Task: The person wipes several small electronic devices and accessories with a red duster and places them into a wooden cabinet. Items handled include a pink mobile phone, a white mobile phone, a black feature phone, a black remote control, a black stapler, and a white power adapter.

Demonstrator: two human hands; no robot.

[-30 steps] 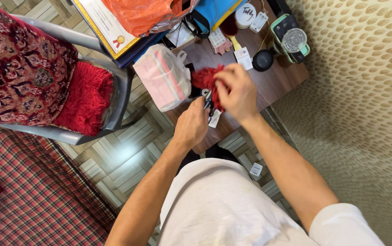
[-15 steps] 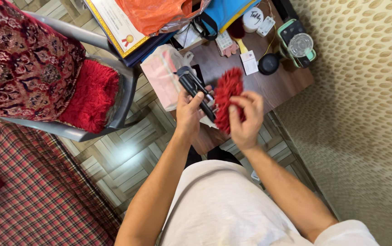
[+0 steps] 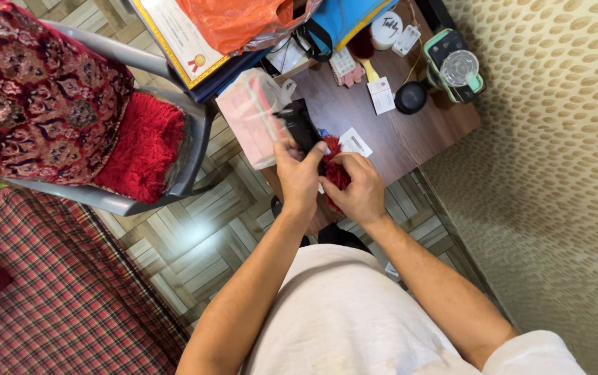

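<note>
Centre of frame: the left hand [image 3: 297, 177] is clenched around the lower end of a black handheld tool [image 3: 301, 126], whose body rises toward the upper centre. Just right of it, the right hand [image 3: 358, 189] pinches a red fluffy tuft [image 3: 333, 165], bunched against the tool's lower end; the contact point itself is hidden by the fingers. A sound technique would keep the tuft compact and the tool steady, with fingertips held away from its working end. Behind both lies the brown table [image 3: 410, 135], with a white card [image 3: 355, 142] beside the tuft and a pink-filled plastic bag [image 3: 251, 114] at its left edge.
</note>
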